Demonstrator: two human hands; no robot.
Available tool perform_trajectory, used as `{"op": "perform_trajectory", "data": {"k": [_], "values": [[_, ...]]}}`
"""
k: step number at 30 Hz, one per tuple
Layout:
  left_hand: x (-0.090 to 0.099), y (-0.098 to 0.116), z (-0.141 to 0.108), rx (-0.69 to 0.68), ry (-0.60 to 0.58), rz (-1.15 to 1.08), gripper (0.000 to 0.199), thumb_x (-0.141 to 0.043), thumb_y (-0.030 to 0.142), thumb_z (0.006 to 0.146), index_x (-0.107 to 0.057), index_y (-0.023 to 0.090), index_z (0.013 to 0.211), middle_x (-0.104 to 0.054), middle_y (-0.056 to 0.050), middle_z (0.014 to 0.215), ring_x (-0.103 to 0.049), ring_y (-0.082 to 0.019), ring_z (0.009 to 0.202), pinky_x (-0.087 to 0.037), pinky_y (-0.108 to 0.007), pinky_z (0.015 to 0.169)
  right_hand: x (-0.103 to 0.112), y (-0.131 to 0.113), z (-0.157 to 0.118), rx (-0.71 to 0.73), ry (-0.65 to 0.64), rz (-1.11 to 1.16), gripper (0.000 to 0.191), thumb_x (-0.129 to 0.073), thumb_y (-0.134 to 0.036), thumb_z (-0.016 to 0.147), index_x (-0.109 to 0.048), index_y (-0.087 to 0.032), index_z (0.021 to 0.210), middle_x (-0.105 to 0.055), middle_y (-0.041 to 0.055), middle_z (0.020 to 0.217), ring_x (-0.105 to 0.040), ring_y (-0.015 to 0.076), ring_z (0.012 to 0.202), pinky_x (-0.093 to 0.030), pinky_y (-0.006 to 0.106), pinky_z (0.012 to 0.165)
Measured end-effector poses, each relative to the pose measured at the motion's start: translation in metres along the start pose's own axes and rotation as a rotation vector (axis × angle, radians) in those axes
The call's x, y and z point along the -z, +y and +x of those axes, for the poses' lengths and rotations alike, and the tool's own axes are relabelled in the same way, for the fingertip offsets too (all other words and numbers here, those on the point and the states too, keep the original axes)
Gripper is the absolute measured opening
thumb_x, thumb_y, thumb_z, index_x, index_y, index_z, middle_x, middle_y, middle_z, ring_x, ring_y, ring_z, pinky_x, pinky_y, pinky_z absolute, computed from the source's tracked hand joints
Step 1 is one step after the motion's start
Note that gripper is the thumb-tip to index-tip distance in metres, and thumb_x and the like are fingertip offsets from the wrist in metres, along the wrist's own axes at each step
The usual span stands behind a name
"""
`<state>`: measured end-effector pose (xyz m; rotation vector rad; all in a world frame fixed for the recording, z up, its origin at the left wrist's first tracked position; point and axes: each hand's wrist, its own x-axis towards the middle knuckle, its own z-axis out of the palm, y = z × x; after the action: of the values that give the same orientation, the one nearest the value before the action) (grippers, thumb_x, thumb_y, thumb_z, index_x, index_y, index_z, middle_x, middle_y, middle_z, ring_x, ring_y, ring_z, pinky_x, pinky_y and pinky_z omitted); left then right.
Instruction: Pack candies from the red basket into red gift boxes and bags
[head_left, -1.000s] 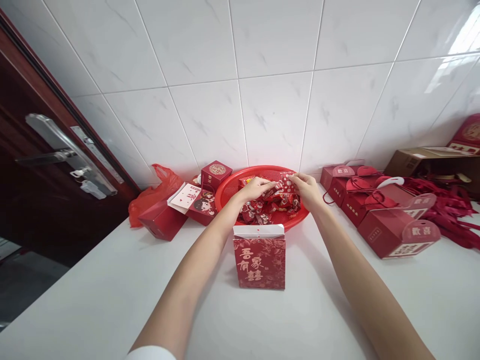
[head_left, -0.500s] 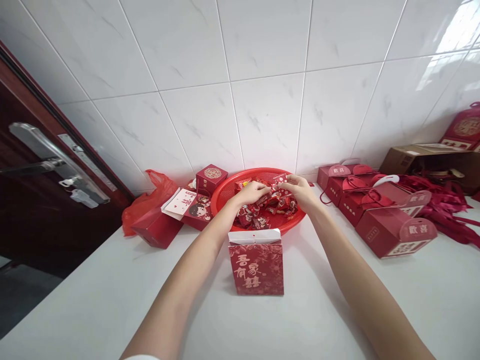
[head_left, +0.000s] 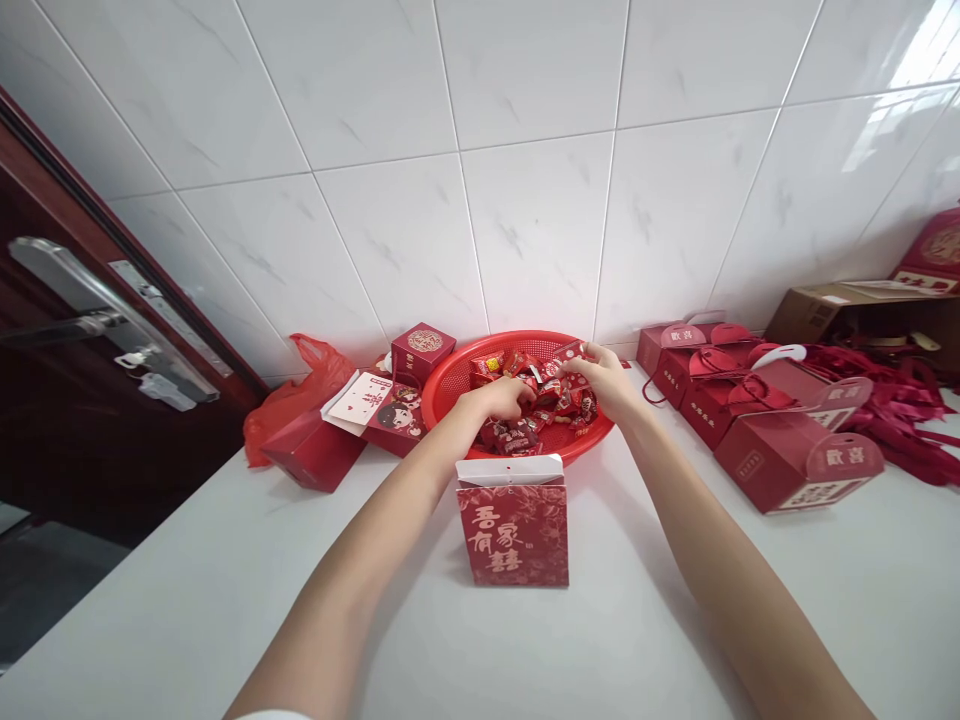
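Observation:
A red plastic basket [head_left: 436,400] holds a heap of wrapped candies [head_left: 517,437], mostly red. My left hand [head_left: 501,400] reaches into the heap with curled fingers; whatever lies in them is hidden. On the basket's right side, my right hand [head_left: 604,378] pinches a red candy packet with pale dots [head_left: 568,353]. In front of the basket a red gift box with gold lettering [head_left: 517,535] stands upright on the white table, its white top flap raised. Neither hand touches this box.
Red boxes [head_left: 787,450] with handles line the right side, beside dark red ribbons [head_left: 877,400] and a cardboard carton [head_left: 806,312]. At left are more boxes [head_left: 322,450], cards [head_left: 360,400] and a red plastic bag [head_left: 311,385]. A tiled wall [head_left: 540,230] rises behind.
My left hand has drawn slightly back toward me and lower into the candies, away from my right hand. The right hand stays at the basket's right side with the packet.

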<state>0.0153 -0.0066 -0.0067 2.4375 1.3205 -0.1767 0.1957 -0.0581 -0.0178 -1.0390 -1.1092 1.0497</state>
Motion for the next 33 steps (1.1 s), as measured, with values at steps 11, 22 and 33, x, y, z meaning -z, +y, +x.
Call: {"op": "perform_trajectory", "data": {"k": [11, 22, 33], "values": [[-0.015, 0.018, 0.015, -0.125, -0.051, 0.154, 0.044, -0.071, 0.028, 0.075, -0.069, 0.020, 0.118, -0.072, -0.009, 0.119, -0.067, -0.028, 0.104, -0.049, -0.028, 0.083, 0.001, 0.004, 0.001, 0.028, -0.012, -0.041, 0.020, -0.072, -0.028, 0.062, -0.063, -0.022, 0.079, -0.067, -0.0014, 0.065, -0.062, 0.0180, 0.063, -0.050, 0.030, 0.060], [-0.003, 0.008, 0.015, -0.141, 0.235, -0.248, 0.029, -0.059, 0.016, 0.085, -0.068, 0.015, 0.112, -0.074, -0.010, 0.110, -0.070, -0.021, 0.097, -0.052, -0.029, 0.085, 0.000, 0.004, 0.002, 0.040, -0.039, -0.011, 0.022, -0.072, -0.038, 0.062, -0.057, -0.021, 0.063, -0.065, 0.0005, 0.064, -0.059, 0.0170, 0.062, -0.047, 0.030, 0.059], [-0.003, 0.002, 0.021, -0.317, 0.536, -0.951, 0.033, -0.077, 0.017, 0.072, -0.070, 0.013, 0.103, -0.072, -0.010, 0.110, -0.067, -0.020, 0.099, -0.055, -0.033, 0.089, 0.001, 0.004, 0.000, 0.054, -0.115, 0.051, 0.034, -0.081, -0.049, 0.060, -0.070, -0.020, 0.074, -0.072, 0.0011, 0.074, -0.064, 0.0179, 0.067, -0.050, 0.030, 0.063]]}}
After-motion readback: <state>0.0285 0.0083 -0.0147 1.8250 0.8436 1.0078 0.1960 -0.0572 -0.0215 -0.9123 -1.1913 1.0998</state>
